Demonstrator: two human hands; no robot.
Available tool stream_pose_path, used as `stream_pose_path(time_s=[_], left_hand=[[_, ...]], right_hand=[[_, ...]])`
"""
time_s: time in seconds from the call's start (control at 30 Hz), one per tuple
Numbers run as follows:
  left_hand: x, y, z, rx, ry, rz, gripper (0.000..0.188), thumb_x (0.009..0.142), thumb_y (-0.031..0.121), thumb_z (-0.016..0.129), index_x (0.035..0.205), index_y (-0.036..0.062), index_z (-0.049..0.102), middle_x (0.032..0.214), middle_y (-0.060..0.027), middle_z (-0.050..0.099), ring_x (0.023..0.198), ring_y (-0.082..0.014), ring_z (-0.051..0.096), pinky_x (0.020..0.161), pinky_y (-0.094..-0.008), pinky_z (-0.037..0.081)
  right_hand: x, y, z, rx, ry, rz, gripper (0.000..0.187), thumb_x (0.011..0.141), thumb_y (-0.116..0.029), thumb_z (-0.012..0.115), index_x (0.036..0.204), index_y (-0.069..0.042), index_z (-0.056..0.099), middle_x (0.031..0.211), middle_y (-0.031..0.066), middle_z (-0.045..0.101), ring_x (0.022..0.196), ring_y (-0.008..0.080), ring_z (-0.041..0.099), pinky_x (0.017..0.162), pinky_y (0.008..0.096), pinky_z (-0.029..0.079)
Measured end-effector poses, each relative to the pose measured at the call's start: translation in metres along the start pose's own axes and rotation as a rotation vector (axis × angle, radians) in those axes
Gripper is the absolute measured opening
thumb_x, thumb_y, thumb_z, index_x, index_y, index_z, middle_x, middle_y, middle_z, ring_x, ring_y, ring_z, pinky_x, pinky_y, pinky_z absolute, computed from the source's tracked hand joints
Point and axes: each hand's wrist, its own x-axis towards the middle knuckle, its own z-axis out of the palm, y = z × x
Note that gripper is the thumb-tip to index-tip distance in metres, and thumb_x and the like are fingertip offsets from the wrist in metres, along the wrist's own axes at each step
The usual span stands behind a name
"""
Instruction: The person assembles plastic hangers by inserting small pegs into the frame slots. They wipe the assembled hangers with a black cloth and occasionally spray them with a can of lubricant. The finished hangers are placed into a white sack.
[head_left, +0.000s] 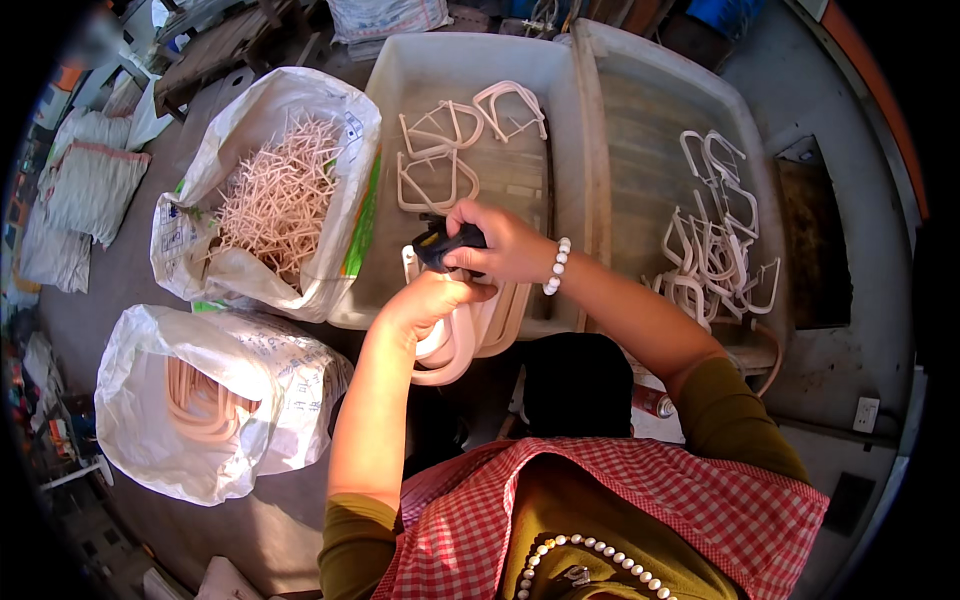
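Observation:
In the middle, my left hand (425, 305) is closed around a bunch of pale pink, curved plastic frames (455, 352). Their rounded ends hang below the hand, at the near edge of a pale plastic tub. My right hand (512, 245), with a white bead bracelet at the wrist, grips a black hand tool (438, 243). The tool lies just above the left hand, over the frames' upper ends; its exact kind and its tip are hard to make out. Beyond the hands, several loose D-shaped pink frames (425, 180) lie in the tub.
The pale tub (380, 90) adjoins a second tub (640, 110) holding a tangle of pink frames (710, 250). At the left, one white sack (235, 105) holds thin pink sticks (280, 190); a nearer sack (300, 385) contains curved pink pieces (205, 405). A wall socket (866, 414) is at right.

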Motion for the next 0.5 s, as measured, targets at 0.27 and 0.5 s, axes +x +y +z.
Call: stream_pose_path(time_s=[0.27,0.5], left_hand=[[-0.002,0.011,0.011,-0.045,-0.006,-0.057,0.046,0.075,0.002,0.068,0.119,0.0012,0.056,0.106,-0.0041,0.061,0.098,-0.0157,0.057,0.085,-0.0313,0.044],[-0.015,0.019,0.002,-0.243,0.048,0.008,0.044,0.073,0.006,0.07,0.115,0.0016,0.056,0.102,-0.0037,0.062,0.095,-0.0147,0.057,0.086,-0.0302,0.043]], right_hand=[[0.021,0.01,0.011,0.179,0.298,0.117,0.026,0.084,-0.019,0.064,0.093,-0.004,0.045,0.075,0.0097,0.061,0.064,0.0156,0.06,0.059,0.0297,0.049],[0.022,-0.004,-0.031,0.552,0.057,0.156,0.023,0.087,-0.015,0.063,0.099,-0.005,0.046,0.096,0.0092,0.061,0.082,0.0115,0.058,0.072,0.0254,0.048]])
